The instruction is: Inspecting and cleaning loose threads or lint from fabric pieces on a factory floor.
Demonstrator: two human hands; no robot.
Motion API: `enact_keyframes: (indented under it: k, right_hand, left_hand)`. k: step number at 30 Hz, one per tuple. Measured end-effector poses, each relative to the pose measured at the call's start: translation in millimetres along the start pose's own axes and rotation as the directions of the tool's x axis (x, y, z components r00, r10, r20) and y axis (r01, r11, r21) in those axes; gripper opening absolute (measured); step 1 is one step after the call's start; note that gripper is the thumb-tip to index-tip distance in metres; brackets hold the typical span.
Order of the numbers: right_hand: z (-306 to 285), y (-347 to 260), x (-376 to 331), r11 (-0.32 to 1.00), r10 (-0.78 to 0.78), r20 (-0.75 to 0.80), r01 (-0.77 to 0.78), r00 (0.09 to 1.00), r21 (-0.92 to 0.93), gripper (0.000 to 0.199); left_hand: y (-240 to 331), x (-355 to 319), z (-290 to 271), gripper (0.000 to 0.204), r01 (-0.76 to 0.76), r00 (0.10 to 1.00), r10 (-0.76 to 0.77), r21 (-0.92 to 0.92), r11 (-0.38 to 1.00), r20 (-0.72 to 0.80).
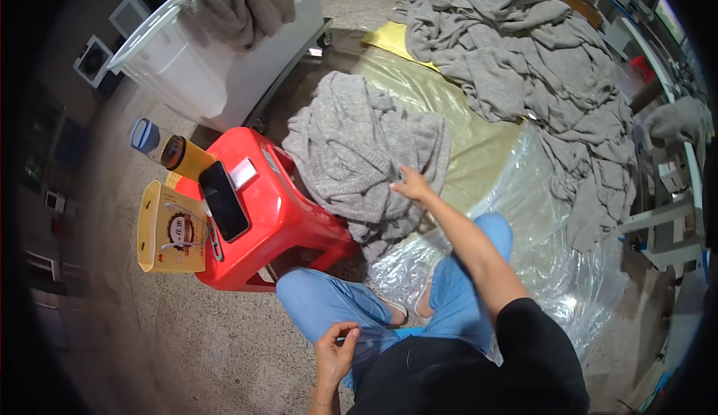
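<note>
A heap of grey knitted garments or fabric (351,130) lies in front of me, with ribbed edges showing in its folds. My right hand (411,185) reaches out to the heap's right side, its fingers apart; whether the fingertips touch the knit I cannot tell. Close to my left thigh, above my lap, my left hand (335,349) is closed with thumb and forefinger drawn together. Anything between those fingers is too small to make out.
Left of my knees stands a red plastic stool (258,168) bearing a black phone (223,200) and a yellow bottle (191,159). A yellow paper bag (149,228) is beside it. Behind is a white wheeled bin (232,78). Plastic sheeting (486,145) lies under a larger grey knit pile (523,56).
</note>
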State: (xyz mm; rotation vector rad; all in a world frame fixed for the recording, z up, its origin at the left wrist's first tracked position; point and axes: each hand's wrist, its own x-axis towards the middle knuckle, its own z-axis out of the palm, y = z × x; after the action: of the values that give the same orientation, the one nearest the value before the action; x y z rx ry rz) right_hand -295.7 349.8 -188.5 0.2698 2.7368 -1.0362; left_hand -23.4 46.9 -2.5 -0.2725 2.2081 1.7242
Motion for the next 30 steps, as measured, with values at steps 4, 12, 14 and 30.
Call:
enact_keyframes:
  k: [4,12,14,30]
  right_hand:
    - [40.6,-35.5,29.7,0.964,0.214,-0.330,-0.145,0.919,0.222,0.063]
    - [-4.8,-77.6,-31.2,0.712,-0.092,-0.390,0.334,0.916,0.617,0.018]
    - [-30.8,-79.1,-76.7,0.728,-0.232,-0.431,0.450,0.872,0.517,0.023]
    - [-140.1,-14.3,-227.8,0.944,-0.278,-0.236,0.218,0.931,-0.249,0.026]
  left_hand:
    - [-5.0,-1.8,3.8,0.014,0.010,0.999,-0.009,0.047,0.999,-0.032]
    - [6.7,91.9,20.1,0.021,-0.434,0.861,0.501,0.390,0.812,-0.087]
    - [40.2,138.3,45.0,0.047,-0.564,0.702,0.706,0.531,0.632,-0.094]
    - [114.7,67.4,-66.2,0.030,-0.154,0.865,0.045,0.178,0.972,0.500]
